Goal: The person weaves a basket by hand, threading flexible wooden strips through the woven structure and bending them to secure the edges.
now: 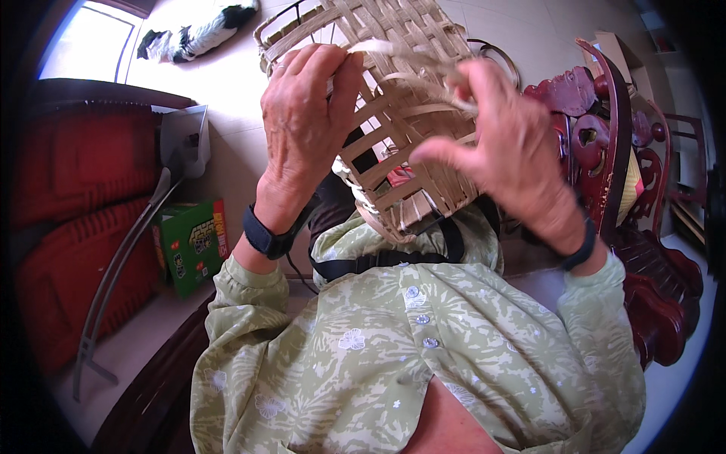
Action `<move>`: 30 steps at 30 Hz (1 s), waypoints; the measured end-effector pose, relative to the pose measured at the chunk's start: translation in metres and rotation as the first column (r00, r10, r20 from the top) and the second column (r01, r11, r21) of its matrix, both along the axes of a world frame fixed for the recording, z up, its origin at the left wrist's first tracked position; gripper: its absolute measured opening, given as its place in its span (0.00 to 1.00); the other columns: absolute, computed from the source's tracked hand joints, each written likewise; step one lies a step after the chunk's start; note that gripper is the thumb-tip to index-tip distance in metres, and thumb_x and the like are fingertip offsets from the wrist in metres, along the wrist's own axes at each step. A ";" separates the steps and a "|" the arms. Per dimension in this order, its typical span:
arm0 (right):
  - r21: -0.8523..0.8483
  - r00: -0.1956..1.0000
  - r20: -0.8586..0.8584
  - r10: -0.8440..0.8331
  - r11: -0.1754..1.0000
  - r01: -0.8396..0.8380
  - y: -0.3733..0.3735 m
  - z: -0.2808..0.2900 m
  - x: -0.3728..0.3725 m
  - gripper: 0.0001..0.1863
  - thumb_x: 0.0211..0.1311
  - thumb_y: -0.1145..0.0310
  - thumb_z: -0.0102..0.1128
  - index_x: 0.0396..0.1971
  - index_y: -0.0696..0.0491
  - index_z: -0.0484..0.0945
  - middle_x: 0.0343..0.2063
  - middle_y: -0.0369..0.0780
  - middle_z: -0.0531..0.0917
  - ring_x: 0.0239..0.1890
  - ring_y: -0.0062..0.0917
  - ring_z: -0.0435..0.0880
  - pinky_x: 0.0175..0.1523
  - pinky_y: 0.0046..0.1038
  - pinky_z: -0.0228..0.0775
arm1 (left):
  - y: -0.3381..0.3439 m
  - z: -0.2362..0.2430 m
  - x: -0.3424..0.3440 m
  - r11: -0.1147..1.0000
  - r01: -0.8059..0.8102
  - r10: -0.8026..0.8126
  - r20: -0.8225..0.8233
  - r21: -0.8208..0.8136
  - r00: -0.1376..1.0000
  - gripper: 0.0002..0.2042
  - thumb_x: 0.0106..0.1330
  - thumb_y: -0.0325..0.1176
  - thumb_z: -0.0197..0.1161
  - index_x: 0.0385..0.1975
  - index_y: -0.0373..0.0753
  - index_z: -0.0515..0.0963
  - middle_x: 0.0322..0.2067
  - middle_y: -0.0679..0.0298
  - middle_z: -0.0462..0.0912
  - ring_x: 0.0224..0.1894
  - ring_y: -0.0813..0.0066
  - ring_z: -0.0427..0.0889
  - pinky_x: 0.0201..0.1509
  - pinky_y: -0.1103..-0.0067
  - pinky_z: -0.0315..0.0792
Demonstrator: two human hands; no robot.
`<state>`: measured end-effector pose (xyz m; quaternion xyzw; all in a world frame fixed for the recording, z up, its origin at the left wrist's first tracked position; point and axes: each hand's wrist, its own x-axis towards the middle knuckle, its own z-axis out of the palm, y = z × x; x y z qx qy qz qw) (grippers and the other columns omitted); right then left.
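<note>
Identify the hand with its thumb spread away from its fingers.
The right hand: its thumb stretches over the woven strips, well apart from its fingers; the left hand is curled, fingers bunched together.

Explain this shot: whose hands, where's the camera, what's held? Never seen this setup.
No robot here: a person works bare-handed. The one picture comes from a fisheye camera on their head, looking down, so straight edges bend near the rim.

The left hand is closed on a pale strip at the side of a tan woven piece, whose near end is at the lap. The right hand is over the other side, by the strips; blur hides its exact grip.

On the floor lies a black-and-white animal. A green box stands beside red cushions.
</note>
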<state>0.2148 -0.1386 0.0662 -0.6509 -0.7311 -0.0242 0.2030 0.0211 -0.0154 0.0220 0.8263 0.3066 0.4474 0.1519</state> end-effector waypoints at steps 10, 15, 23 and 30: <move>0.193 0.993 -0.108 -0.047 0.979 0.067 -0.035 -0.013 -0.023 0.30 0.48 0.60 0.78 0.52 0.52 0.78 0.48 0.40 0.80 0.49 0.31 0.79 0.54 0.36 0.68 | 0.001 -0.007 0.000 1.000 -0.007 0.008 0.062 -0.013 0.998 0.07 0.66 0.30 0.66 0.28 0.37 0.77 0.25 0.60 0.79 0.30 0.58 0.78 0.36 0.68 0.72; 0.146 0.997 -0.034 0.076 0.987 -0.071 -0.014 -0.027 -0.009 0.10 0.53 0.63 0.75 0.28 0.50 0.81 0.34 0.34 0.82 0.34 0.30 0.77 0.45 0.34 0.66 | 0.000 -0.005 0.002 0.999 0.008 -0.006 0.042 -0.049 0.999 0.07 0.67 0.31 0.66 0.29 0.37 0.78 0.25 0.61 0.79 0.30 0.59 0.79 0.35 0.69 0.73; -0.398 0.925 -0.312 -0.218 0.914 0.081 -0.003 0.025 0.057 0.09 0.66 0.65 0.66 0.37 0.55 0.84 0.25 0.39 0.84 0.27 0.25 0.81 0.37 0.29 0.73 | 0.000 0.001 -0.004 0.995 0.025 -0.021 0.050 -0.093 0.999 0.05 0.66 0.32 0.67 0.31 0.38 0.80 0.29 0.62 0.81 0.30 0.60 0.80 0.35 0.70 0.74; 0.373 0.983 -0.169 0.070 0.928 -0.002 0.068 0.070 -0.010 0.20 0.62 0.62 0.71 0.51 0.55 0.81 0.45 0.38 0.83 0.46 0.20 0.80 0.50 0.25 0.73 | 0.001 0.000 -0.005 0.997 0.017 -0.012 0.072 -0.069 0.997 0.04 0.64 0.30 0.69 0.34 0.39 0.82 0.34 0.63 0.83 0.31 0.62 0.82 0.35 0.71 0.75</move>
